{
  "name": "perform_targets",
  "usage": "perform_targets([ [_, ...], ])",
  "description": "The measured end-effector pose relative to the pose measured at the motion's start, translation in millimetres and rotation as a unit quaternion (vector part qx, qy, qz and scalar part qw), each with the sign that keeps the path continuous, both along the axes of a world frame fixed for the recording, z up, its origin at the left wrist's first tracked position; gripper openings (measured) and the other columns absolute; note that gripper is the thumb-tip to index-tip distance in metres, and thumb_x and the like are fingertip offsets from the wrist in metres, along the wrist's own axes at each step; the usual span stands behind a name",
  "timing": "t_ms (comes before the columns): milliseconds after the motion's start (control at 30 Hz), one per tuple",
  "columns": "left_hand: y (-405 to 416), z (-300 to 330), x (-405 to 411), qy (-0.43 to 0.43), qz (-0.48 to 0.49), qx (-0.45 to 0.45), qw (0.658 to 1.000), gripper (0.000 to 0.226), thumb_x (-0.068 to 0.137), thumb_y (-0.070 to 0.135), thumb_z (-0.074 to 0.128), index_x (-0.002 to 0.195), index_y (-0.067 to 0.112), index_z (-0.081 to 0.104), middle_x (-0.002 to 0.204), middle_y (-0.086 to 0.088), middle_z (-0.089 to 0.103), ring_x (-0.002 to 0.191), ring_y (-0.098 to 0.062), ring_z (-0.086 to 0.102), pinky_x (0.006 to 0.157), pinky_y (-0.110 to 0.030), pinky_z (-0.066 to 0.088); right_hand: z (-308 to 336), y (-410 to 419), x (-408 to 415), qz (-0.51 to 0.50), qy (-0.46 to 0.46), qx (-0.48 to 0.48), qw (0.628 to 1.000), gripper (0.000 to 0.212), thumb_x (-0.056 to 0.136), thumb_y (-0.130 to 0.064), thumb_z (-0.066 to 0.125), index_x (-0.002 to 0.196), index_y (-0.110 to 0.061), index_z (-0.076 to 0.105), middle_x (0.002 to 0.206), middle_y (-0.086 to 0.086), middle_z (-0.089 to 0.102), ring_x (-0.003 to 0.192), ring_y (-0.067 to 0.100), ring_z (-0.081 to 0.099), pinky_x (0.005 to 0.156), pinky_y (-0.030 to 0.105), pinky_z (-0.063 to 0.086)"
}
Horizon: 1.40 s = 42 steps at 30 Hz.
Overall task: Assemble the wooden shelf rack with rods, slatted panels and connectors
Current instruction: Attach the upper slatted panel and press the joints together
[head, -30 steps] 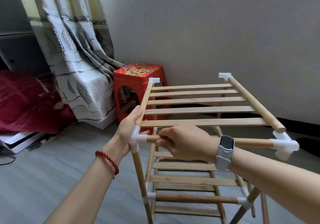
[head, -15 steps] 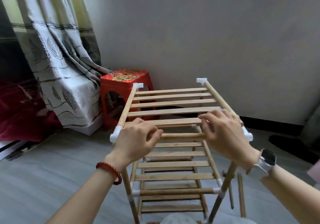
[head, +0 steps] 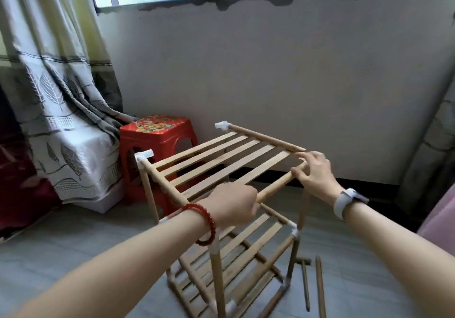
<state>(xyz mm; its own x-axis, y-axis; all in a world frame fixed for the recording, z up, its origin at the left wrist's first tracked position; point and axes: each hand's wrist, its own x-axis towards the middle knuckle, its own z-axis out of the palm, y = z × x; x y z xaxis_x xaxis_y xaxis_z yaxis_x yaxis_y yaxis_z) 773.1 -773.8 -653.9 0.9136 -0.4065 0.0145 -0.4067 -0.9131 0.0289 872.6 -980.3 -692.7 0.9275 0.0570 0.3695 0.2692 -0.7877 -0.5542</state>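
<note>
Left hand (head: 234, 204) wrapped round the rack's front rod (head: 275, 187), right hand (head: 314, 173) pinching its other end with curled fingers

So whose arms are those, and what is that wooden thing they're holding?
Those arms belong to one person. The camera sits on their head and looks forward and down, so you see what they see. There is no machine here, just two bare hands.

The wooden thing is a shelf rack they are building on the grey floor. It is made of round rods, flat slatted panels and small white connectors at the corners.

The left hand, with the red bead bracelet, grips one end of the front rod on the top shelf. The right hand, with a watch, holds the other end.

Two spare rods lie on the floor. A red stool stands behind the rack, beside a curtain.
</note>
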Motion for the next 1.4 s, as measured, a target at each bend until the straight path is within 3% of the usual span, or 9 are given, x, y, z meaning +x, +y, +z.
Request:
perform_targets([
  [167,-41.8,15.3,35.4,0.059,-0.036,-0.023,0.997,0.036,0.096,0.031,0.043,0.090,0.005,0.066,0.071,-0.005,0.061,0.065,-0.018,0.056,0.057,-0.029,0.045,9.4,-10.8,40.4,-0.031,0.126,0.149,0.980,0.072,0.090,-0.021,0.058,0.147,-0.002,0.018,0.150,0.016,0.019,0.139,0.024,0.020,0.108,0.029,0.024],
  [300,-53.1,17.2,71.2,0.094,-0.085,-0.068,0.990,0.030,0.096,0.028,0.045,0.094,0.009,0.068,0.080,-0.002,0.066,0.067,-0.012,0.056,0.061,-0.026,0.046,7.6,-14.6,80.5,-0.066,0.150,0.138,0.977,0.072,0.087,-0.005,0.051,0.148,-0.005,0.012,0.152,0.011,0.012,0.134,0.023,0.027,0.079,0.016,0.029],
  [400,-56.1,15.9,116.6,-0.077,-0.082,-0.048,0.993,0.027,0.095,0.023,0.043,0.097,0.010,0.067,0.096,-0.003,0.061,0.090,-0.018,0.056,0.076,-0.033,0.047,11.3,-18.7,101.5,-0.071,0.173,0.101,0.977,0.063,0.088,-0.008,0.049,0.146,-0.011,0.024,0.145,0.016,0.020,0.126,0.031,0.039,0.085,0.024,0.036],
  [500,-67.2,8.1,168.4,-0.191,-0.037,-0.063,0.979,0.028,0.097,0.026,0.037,0.116,0.015,0.055,0.117,-0.003,0.053,0.109,-0.022,0.047,0.089,-0.037,0.042,18.0,-25.0,115.1,-0.082,0.186,-0.005,0.979,0.046,0.088,-0.015,0.048,0.134,-0.018,0.045,0.133,0.017,0.034,0.121,0.036,0.041,0.101,0.037,0.039],
  [633,-87.9,-11.7,223.0,-0.108,-0.024,-0.065,0.992,0.041,0.099,0.033,0.034,0.140,0.028,0.036,0.145,0.006,0.037,0.135,-0.018,0.027,0.109,-0.049,0.020,21.8,-26.5,125.5,-0.078,0.184,-0.038,0.979,0.024,0.089,-0.027,0.052,0.110,-0.017,0.058,0.121,0.016,0.049,0.115,0.034,0.047,0.091,0.033,0.041],
  [700,-94.3,-19.4,237.3,-0.084,-0.031,-0.099,0.991,0.039,0.100,0.035,0.033,0.138,0.034,0.039,0.140,0.007,0.042,0.133,-0.018,0.031,0.112,-0.053,0.011,20.1,-28.1,128.4,-0.060,0.177,-0.014,0.982,0.010,0.090,-0.025,0.051,0.088,-0.016,0.055,0.106,0.013,0.058,0.104,0.030,0.054,0.078,0.030,0.041],
  [833,-94.7,-23.0,250.6,-0.112,-0.026,-0.144,0.983,0.029,0.099,0.038,0.037,0.122,0.041,0.054,0.116,0.007,0.055,0.115,-0.017,0.046,0.105,-0.042,0.021,14.5,-33.3,131.9,-0.045,0.161,0.053,0.985,0.026,0.091,-0.020,0.048,0.065,-0.015,0.043,0.063,0.001,0.045,0.061,0.019,0.042,0.052,0.029,0.032],
  [1167,-89.7,-37.1,249.5,-0.066,-0.027,-0.098,0.993,0.030,0.100,0.032,0.036,0.123,0.042,0.052,0.119,0.008,0.051,0.117,-0.014,0.042,0.100,-0.041,0.021,6.1,-39.4,124.1,-0.041,0.152,0.159,0.975,0.015,0.094,-0.023,0.046,0.097,-0.009,0.051,0.088,0.007,0.052,0.083,0.024,0.054,0.076,0.038,0.047],
  [1400,-93.1,-32.6,251.1,-0.069,-0.023,-0.089,0.993,0.029,0.101,0.031,0.032,0.123,0.032,0.050,0.125,0.011,0.052,0.116,-0.016,0.042,0.096,-0.039,0.021,4.9,-39.6,126.2,-0.023,0.146,0.099,0.984,0.021,0.096,-0.024,0.043,0.108,-0.008,0.049,0.086,0.000,0.048,0.077,0.016,0.047,0.057,0.026,0.037],
])
